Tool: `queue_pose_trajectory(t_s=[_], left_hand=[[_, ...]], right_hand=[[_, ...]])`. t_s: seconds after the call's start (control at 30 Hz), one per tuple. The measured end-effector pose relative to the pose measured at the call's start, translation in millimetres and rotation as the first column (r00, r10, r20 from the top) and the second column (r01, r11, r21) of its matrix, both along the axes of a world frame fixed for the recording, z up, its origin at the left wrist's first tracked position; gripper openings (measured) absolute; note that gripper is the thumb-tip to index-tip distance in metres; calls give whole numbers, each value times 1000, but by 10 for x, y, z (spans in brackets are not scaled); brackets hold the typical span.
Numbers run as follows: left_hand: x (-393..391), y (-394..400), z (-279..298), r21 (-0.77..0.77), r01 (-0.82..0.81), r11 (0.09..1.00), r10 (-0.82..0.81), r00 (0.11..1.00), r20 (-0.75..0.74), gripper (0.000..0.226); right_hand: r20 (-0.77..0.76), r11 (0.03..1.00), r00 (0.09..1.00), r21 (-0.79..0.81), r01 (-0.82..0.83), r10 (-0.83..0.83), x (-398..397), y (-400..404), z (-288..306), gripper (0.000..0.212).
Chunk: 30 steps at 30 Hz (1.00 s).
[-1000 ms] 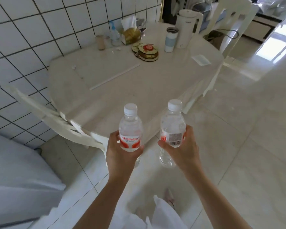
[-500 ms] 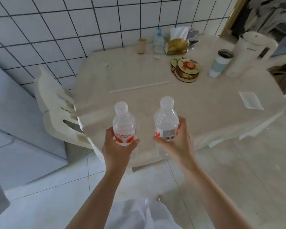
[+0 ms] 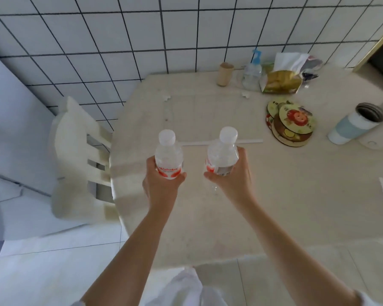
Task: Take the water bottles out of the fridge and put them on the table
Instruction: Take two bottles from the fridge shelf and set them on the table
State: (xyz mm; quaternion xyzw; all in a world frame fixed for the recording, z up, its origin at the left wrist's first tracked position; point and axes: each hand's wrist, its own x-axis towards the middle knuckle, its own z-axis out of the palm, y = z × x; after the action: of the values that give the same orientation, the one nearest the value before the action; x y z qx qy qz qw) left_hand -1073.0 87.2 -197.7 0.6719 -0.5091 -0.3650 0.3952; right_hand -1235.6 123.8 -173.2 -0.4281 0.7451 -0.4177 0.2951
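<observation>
We hold 2 water bottles upright over the table, 1 in each hand, neither yet set down. Our left hand wraps its fingers and thumb round the left bottle at its red label; our right hand curls round the right bottle at the same height. Both caps are on, and the bottles stand near each other without touching.

The step in hand, as we judge it, is the lowering. To do it well we keep both bottles vertical and bring their bases flat onto the bare cloth below, short of the white strip lying just beyond them; a base landing on it would likely rock. The coasters and the cup sit well to the right, so drifting that way gains nothing. We loosen each grip only once the base is felt to bear weight, since the cloth may be soft or wrinkled underneath.
</observation>
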Motion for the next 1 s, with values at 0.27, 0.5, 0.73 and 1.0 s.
queue_pose_trajectory(t_s=[0.27,0.5,0.73,1.0], left_hand=[[-206,-887,-423,32,-9,999,9,1000,5,73],[-239,-1161,-668,57,-26,998,27,1000,-16,77],[-249,-1191,-785,39,2,999,-2,1000,-12,81],[-240,-1158,-812,37,37,999,-36,999,-32,86]], right_hand=[[34,998,999,63,-26,24,-60,-1021,-410,76],[39,996,999,87,-10,7,-46,-1355,-717,78],[31,997,998,61,-52,50,74,-1410,-806,78],[78,998,996,51,-47,43,99,-1373,-812,83]])
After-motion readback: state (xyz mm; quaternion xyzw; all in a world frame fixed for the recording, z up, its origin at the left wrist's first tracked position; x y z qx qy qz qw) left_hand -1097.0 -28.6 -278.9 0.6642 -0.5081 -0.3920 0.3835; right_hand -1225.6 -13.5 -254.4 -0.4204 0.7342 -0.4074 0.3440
